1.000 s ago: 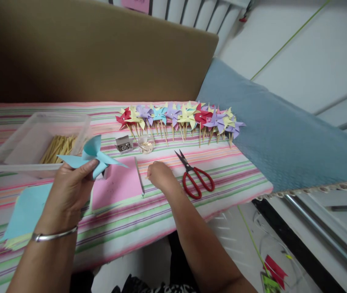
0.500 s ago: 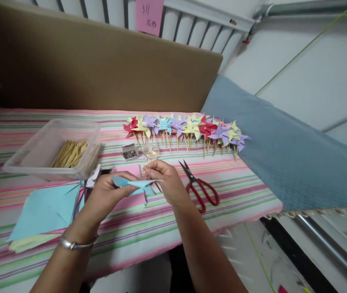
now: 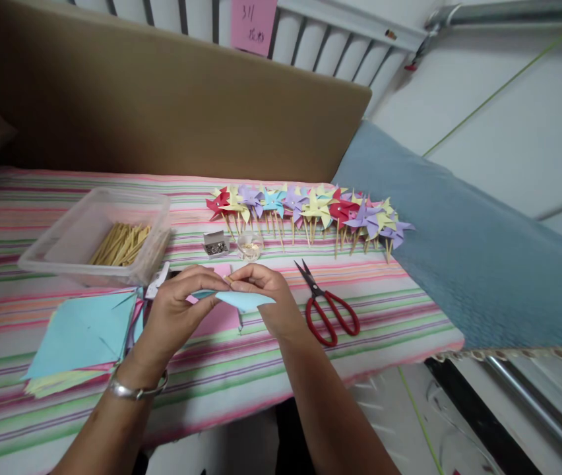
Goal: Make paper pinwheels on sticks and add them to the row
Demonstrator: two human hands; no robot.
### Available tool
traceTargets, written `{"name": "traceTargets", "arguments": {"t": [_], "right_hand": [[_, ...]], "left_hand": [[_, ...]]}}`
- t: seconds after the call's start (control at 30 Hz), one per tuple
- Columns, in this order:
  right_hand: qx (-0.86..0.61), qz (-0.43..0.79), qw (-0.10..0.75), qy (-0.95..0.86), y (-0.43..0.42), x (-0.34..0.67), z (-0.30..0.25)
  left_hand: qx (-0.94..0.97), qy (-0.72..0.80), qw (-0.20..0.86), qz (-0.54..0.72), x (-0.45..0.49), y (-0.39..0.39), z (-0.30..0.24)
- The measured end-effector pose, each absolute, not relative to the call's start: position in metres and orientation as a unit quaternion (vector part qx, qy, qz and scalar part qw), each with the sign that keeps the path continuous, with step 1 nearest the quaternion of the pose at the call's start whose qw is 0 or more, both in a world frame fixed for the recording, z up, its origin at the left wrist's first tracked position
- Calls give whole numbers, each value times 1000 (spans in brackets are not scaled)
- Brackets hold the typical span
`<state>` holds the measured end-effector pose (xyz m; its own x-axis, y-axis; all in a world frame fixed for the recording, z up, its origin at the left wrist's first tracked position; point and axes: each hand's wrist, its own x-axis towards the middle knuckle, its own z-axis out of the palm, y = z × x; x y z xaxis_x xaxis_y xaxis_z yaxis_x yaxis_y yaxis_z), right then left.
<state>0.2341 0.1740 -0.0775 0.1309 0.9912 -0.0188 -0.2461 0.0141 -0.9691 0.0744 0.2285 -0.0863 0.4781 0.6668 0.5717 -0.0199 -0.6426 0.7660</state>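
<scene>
A light blue paper pinwheel (image 3: 244, 301) is pinched between the thumb and fingers of my left hand (image 3: 182, 300), seen nearly edge-on. My right hand (image 3: 264, 290) is closed just behind it, with its fingertips close to those of my left hand. Between the right fingertips shows a small yellowish end, apparently of a wooden stick (image 3: 228, 280); the rest of it is hidden. Under the hands lies a pink sheet (image 3: 219, 323). Beyond them stand a small box of metal pins (image 3: 216, 247) and a clear round cup (image 3: 250, 247) of tiny pieces.
Red-handled scissors (image 3: 330, 307) lie right of my hands. A stack of coloured paper (image 3: 80, 333) and a clear plastic bin (image 3: 58, 264) with wooden sticks (image 3: 121, 244) are at the left. Several finished pinwheels (image 3: 318, 208) lie along the back, before a cardboard panel (image 3: 187, 112).
The pinwheel has turned flatter and more edge-on. My right fingertips have come nearer to the left ones behind the paper. The whole view has shifted slightly.
</scene>
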Motion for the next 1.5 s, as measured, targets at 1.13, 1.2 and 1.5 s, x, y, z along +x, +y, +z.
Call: {"name": "traceTargets", "arguments": {"t": [1.13, 1.2, 1.5], "right_hand": [[-489, 489, 603, -398, 172, 227, -69], [-493, 479, 603, -405, 172, 227, -69], [-497, 465, 607, -411, 171, 226, -69]], "left_hand": [[747, 232, 355, 512, 74, 227, -83], [744, 240, 357, 511, 74, 227, -83], [745, 243, 359, 507, 75, 226, -83]]}}
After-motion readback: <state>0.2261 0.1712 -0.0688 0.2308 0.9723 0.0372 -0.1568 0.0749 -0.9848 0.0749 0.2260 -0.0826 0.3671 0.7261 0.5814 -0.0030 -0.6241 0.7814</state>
